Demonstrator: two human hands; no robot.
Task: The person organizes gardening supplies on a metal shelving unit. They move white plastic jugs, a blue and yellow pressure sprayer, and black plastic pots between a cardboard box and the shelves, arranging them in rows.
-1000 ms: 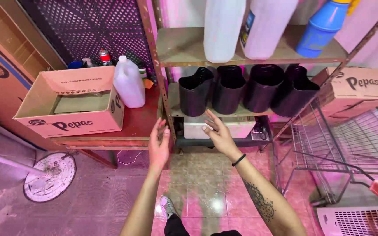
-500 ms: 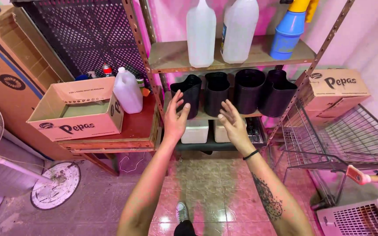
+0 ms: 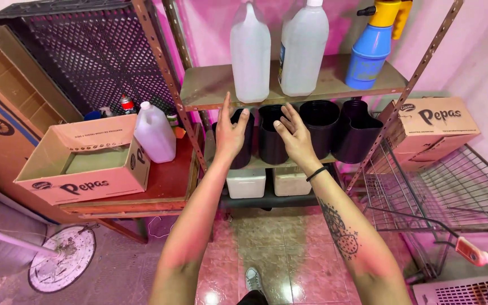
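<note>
Both hands, left hand (image 3: pixel 230 133) and right hand (image 3: pixel 295 135), reach open-gripped toward black pots (image 3: pixel 270 138) on the shelf (image 3: pixel 210 90); the pots' insides are unseen.

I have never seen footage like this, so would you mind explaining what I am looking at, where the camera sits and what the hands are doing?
There is no machine here: a person wears a camera on the head, so the view looks down along their own two bare arms. The left hand and the right hand are both open, holding nothing, raised in front of a row of black plastic pots on the middle shelf of a metal rack. Whether the fingers touch the pots is hard to tell. Above stand two pale plastic jugs and a blue spray bottle. To the left, a red table carries an open cardboard box and a white jug.
</note>
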